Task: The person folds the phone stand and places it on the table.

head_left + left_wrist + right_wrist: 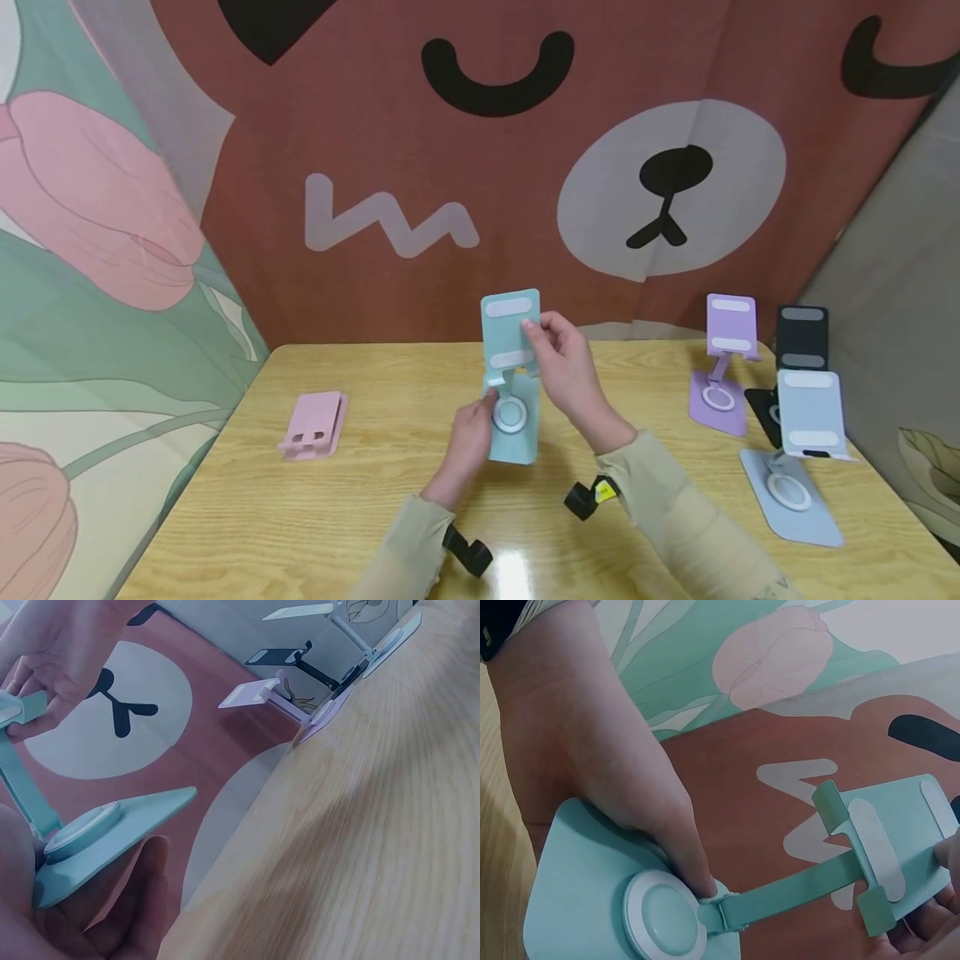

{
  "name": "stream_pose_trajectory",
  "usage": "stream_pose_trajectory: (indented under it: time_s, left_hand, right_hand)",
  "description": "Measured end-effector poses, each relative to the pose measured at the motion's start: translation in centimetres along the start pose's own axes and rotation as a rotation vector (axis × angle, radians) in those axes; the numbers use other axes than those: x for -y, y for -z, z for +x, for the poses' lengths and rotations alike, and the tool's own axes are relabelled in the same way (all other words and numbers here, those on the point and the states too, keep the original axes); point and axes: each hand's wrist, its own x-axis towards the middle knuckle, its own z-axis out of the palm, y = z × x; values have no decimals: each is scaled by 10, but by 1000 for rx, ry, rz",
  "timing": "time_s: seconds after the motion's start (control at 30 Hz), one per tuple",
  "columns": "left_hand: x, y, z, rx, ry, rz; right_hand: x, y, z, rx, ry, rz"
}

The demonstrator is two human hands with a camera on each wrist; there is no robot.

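A teal phone stand is unfolded and held up above the table in both hands. My left hand grips its base, thumb on top near the arm's hinge and fingers underneath, as the left wrist view shows. With my right hand I pinch the upper plate by its right edge, thumb on the padded face. A straight arm joins the base to that plate, and a round ring sits on the base.
On the wooden table, a folded pink phone stand lies at the left. Unfolded purple, black and light blue stands are grouped at the right. A bear-print cloth hangs behind the table.
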Motion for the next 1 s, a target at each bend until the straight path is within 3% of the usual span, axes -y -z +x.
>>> stream_pose_trajectory:
  time_s: [0.37, 0.63, 1.0]
  left_hand:
    - [0, 1, -1, -46, -57, -39]
    - [4, -1, -2, -145, -123, -62]
    - [2, 0, -2, -202, -140, -84]
  right_hand:
    - [-1, 3, 3, -7, -31, -20]
    - [1, 3, 3, 8, -28, -65]
    - [5, 4, 4, 18, -5, -55]
